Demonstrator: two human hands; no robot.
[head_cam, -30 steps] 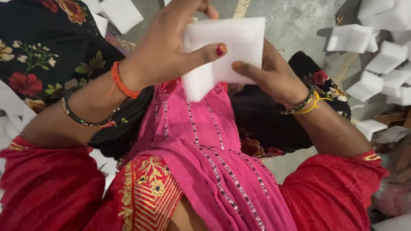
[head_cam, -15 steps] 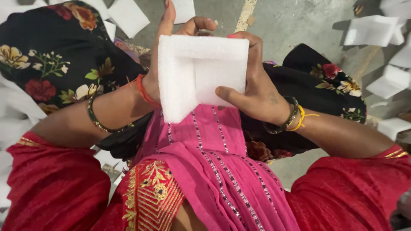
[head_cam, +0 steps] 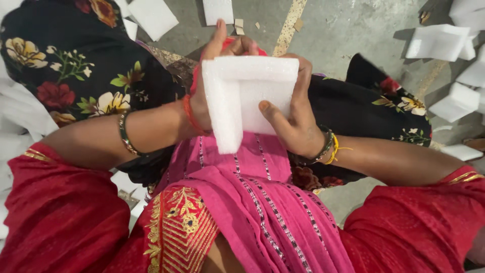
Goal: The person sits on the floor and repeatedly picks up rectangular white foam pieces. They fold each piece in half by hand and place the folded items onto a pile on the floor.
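Both hands are gripping one white foam corner piece (head_cam: 242,96) above the person's pink-clad lap: the left hand (head_cam: 212,86) is clasping its left edge, the right hand (head_cam: 293,121) is pinching its right side, thumb pressing the front. More foam pieces (head_cam: 439,43) are lying on the concrete floor (head_cam: 343,30).

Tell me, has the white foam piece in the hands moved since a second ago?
Yes. The white L-shaped foam piece has dropped lower, toward the pink cloth.
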